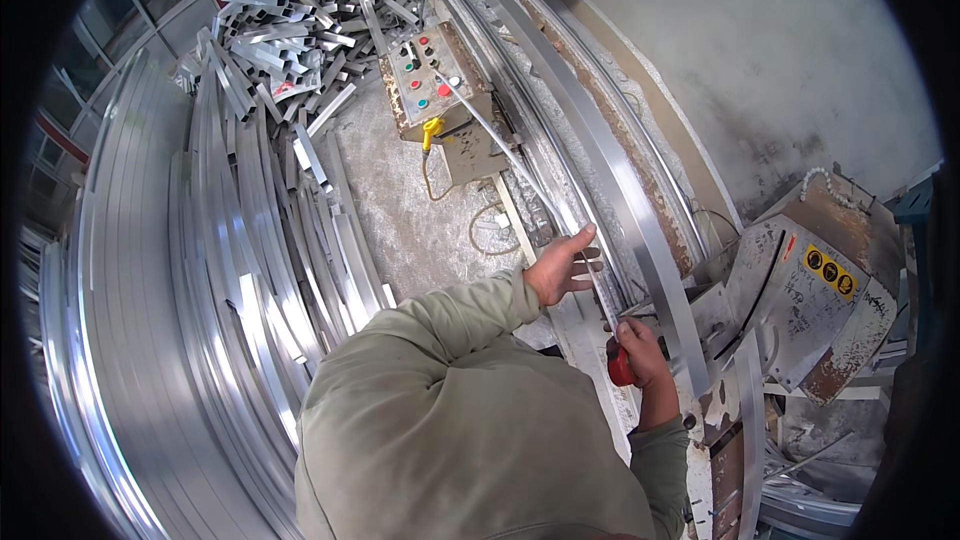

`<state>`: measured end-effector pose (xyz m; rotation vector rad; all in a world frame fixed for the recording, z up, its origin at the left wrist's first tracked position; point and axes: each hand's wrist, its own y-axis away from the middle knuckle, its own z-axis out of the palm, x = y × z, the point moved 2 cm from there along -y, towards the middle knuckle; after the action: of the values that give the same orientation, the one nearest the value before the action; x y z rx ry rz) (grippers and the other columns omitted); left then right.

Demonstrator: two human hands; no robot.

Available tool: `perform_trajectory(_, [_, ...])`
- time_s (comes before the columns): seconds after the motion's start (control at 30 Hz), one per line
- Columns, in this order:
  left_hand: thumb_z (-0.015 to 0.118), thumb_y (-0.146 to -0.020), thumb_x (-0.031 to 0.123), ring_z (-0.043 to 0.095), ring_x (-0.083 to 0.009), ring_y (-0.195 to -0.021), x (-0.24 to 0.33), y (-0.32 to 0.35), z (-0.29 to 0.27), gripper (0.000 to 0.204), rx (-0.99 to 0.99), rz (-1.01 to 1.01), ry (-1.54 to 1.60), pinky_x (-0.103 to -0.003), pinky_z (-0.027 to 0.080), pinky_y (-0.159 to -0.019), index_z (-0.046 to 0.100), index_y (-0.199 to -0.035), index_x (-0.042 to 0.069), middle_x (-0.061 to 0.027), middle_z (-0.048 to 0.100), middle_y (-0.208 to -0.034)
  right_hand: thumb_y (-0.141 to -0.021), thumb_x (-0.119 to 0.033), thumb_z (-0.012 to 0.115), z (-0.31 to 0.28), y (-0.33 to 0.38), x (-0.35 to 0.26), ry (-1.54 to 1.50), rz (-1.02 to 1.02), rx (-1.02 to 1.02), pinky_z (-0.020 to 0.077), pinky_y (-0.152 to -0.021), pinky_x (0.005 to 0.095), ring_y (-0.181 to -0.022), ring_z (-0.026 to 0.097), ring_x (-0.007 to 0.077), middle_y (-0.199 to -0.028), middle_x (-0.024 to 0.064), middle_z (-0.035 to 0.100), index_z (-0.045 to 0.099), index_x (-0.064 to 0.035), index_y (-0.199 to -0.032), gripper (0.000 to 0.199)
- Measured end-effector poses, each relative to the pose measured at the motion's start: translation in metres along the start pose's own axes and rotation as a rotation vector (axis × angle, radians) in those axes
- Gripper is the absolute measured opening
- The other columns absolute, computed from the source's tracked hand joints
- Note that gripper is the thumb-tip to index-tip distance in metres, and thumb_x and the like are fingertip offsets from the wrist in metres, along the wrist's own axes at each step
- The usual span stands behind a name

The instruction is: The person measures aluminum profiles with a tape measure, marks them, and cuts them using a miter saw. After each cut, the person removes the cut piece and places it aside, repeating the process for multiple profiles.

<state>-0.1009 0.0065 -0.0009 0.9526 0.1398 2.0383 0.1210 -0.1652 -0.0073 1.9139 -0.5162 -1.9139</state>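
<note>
My right hand (642,352) is closed around a red tape measure (620,364) beside the machine bed. The pale tape blade (510,155) is drawn out and runs away from me, up to the front of the control box (428,80). With its fingers apart, my left hand (553,272) is at the blade, a short way beyond the case; whether the fingers touch the blade I cannot tell. Just right of both hands, a long flat aluminium profile (610,160) lies along the machine bed, bent in view by the lens.
Long aluminium profiles (140,270) are stacked along my left. A heap of short offcuts (290,30) covers the far left. At the right stands a worn metal saw housing (800,290) with a yellow warning label. A yellow plug-like fitting (431,130) hangs by the control box.
</note>
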Motion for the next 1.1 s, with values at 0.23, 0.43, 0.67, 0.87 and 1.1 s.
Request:
perform_trajectory(0.23, [0.068,-0.097,0.073,0.031,-0.0467,-0.160,-0.022,0.045,-0.028,0.110,-0.244,-0.449,-0.185,-0.067,0.028,-0.127,0.027,-0.171,0.003,-0.0279,0.029,-0.173,-0.109,-0.041,0.067,0.040,-0.079,-0.022,0.216,-0.071,0.007,0.0528,-0.078,0.0312,-0.086,0.063,0.0129,-0.098,0.0044,0.069,0.067,0.0007,-0.123,0.044])
perform_trajectory(0.43, [0.081,-0.100,0.039,0.060,-0.0286,-0.138,0.013,0.019,-0.047,0.079,-0.209,-0.301,-0.160,-0.048,0.057,-0.109,0.043,-0.159,0.000,-0.0159,0.058,-0.150,-0.112,-0.043,0.063,0.082,-0.157,-0.059,0.256,-0.062,0.141,0.0528,-0.087,0.0352,-0.095,0.062,0.0174,-0.102,0.0088,0.068,0.067,0.0020,-0.123,0.046])
perform_trajectory(0.67, [0.078,-0.102,0.016,0.072,-0.0219,-0.108,0.138,-0.069,-0.169,0.050,0.344,0.217,-0.288,-0.035,0.062,-0.093,0.061,-0.142,-0.007,-0.0145,0.072,-0.123,-0.110,-0.032,0.066,0.091,-0.234,-0.132,0.552,-0.410,0.238,0.0543,-0.097,0.0401,-0.104,0.067,0.0222,-0.117,0.0161,0.072,0.061,0.0028,-0.140,0.047])
perform_trajectory(0.87, [0.090,-0.089,0.030,0.076,-0.0326,-0.100,0.360,-0.208,-0.333,0.061,1.101,0.722,-0.879,-0.041,0.059,-0.091,0.063,-0.129,-0.007,-0.0239,0.077,-0.112,-0.106,-0.025,0.072,0.091,-0.230,-0.127,0.358,-0.057,-0.040,0.0574,-0.089,0.0350,-0.101,0.070,0.0182,-0.119,0.0124,0.074,0.063,-0.0003,-0.140,0.043])
perform_trajectory(1.1, [0.083,-0.091,0.041,0.076,-0.0364,-0.099,0.470,-0.306,-0.488,0.058,1.135,0.655,-1.212,-0.045,0.058,-0.090,0.075,-0.121,-0.008,-0.0251,0.079,-0.113,-0.106,-0.045,0.066,0.059,-0.192,-0.059,0.229,0.264,0.068,0.0562,-0.099,0.0445,-0.119,0.072,0.0325,-0.128,0.0198,0.075,0.067,-0.0017,-0.138,0.054])
